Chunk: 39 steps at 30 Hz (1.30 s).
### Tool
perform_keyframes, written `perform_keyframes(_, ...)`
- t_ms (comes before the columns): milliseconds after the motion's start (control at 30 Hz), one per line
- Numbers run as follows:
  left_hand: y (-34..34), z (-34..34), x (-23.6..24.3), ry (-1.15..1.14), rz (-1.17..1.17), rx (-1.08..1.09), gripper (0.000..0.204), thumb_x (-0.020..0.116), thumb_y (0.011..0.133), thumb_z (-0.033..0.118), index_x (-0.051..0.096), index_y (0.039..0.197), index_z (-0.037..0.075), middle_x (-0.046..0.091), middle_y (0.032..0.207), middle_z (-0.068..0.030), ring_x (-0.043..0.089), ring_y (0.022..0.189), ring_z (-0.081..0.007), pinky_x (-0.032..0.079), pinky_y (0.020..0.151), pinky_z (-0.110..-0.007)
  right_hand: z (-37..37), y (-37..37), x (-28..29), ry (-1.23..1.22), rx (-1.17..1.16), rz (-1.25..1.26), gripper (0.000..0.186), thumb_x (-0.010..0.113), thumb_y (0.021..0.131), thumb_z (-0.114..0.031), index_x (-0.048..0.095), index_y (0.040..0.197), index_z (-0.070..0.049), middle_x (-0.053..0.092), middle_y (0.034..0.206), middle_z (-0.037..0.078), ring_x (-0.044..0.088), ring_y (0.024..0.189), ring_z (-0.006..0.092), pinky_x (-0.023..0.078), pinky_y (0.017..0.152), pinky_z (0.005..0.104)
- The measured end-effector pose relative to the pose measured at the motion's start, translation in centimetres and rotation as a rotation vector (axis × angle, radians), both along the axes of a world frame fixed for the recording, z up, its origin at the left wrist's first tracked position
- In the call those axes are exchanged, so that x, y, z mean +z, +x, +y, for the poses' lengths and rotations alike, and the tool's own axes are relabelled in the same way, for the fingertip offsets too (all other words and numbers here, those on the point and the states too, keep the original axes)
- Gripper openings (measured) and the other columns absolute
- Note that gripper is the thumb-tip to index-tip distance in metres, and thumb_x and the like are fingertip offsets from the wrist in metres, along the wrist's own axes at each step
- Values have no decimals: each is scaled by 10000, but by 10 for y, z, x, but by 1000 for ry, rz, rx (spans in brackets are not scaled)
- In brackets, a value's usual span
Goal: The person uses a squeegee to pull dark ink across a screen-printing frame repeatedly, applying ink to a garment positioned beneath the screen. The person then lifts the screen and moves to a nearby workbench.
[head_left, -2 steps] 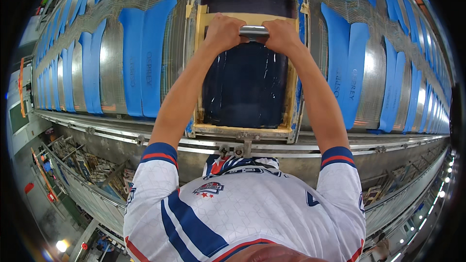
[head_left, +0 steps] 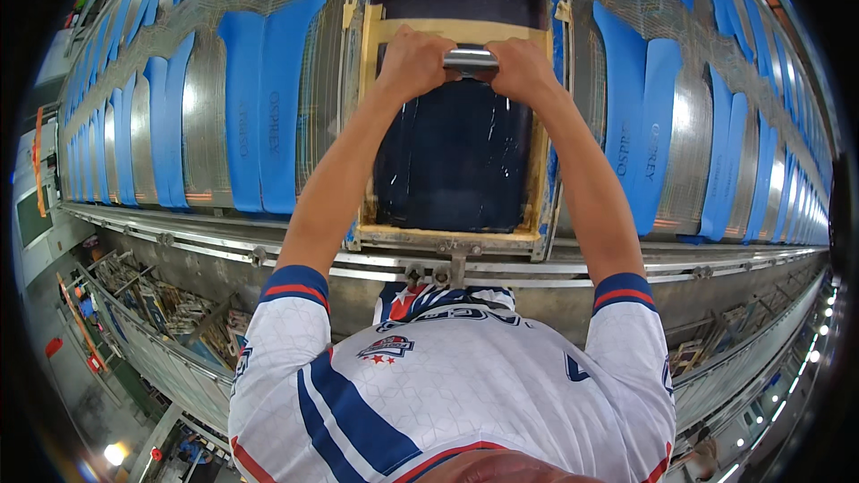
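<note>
My left hand (head_left: 416,63) and my right hand (head_left: 519,68) grip either end of a silver metal squeegee bar (head_left: 470,59), fingers wrapped round it. The bar lies across the upper part of a framed printing screen (head_left: 542,170), between my outstretched arms. Dark navy, glossy ink (head_left: 452,156) covers much of the screen below the bar, and pale tan tape (head_left: 465,32) runs across it just above my hands. The bar's blade is largely hidden.
Blue cut pieces (head_left: 277,116) lie in rows on the long metal printing table (head_left: 224,152) on both sides of the screen. A metal rail (head_left: 573,266) runs along the near edge. Racks (head_left: 179,313) with clutter stand below at left; a person appears at the lower right.
The view has shifted very slightly. The bar and both hands sit a touch nearer me relative to the screen frame, with the same grip.
</note>
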<state>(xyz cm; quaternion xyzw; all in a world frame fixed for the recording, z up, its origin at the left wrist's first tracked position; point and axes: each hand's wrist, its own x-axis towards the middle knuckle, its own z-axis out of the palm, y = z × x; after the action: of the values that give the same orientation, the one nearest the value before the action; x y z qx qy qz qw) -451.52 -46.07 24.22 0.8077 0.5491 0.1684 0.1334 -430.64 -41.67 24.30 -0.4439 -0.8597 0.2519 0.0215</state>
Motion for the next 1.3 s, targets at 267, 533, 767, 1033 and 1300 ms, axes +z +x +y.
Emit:
perform_keyframes(267,23,-180,5,-19,-65,-7,185,829,659,229,680,749,166,671,769,-21,654,756,-212,413,790,-375,-186,31,13,115,38,203,179,765,684,-70,623,792,-89,629,759,102,640,867,292,451,912,425)
perform_keyframes(533,6,-69,17,13,91,-30,256,839,721,332,681,770,136,688,786,-48,664,780,-267,413,784,-412,-76,13,26,168,77,60,222,797,765,-215,668,853,-57,669,773,175,653,797,388,490,754,505)
perform_keyframes(767,-11,43,4,-93,68,5,264,853,719,355,731,834,151,709,757,-64,678,776,-292,421,822,-433,33,-7,10,-5,-28,96,269,789,811,-250,703,949,-35,706,895,218,669,900,434,524,777,503)
perform_keyframes(1033,-5,13,-6,-27,-36,11,212,839,730,306,714,780,142,695,721,-78,676,738,-295,429,804,-416,0,-1,2,118,-30,80,159,750,794,-230,691,849,-93,712,833,160,682,847,384,515,800,492)
perform_keyframes(1300,17,-180,3,32,-85,14,114,757,703,113,649,721,144,654,743,-28,628,741,-227,414,795,-392,-186,22,7,133,27,211,207,766,682,-80,614,822,-101,643,770,90,633,850,286,457,855,416)
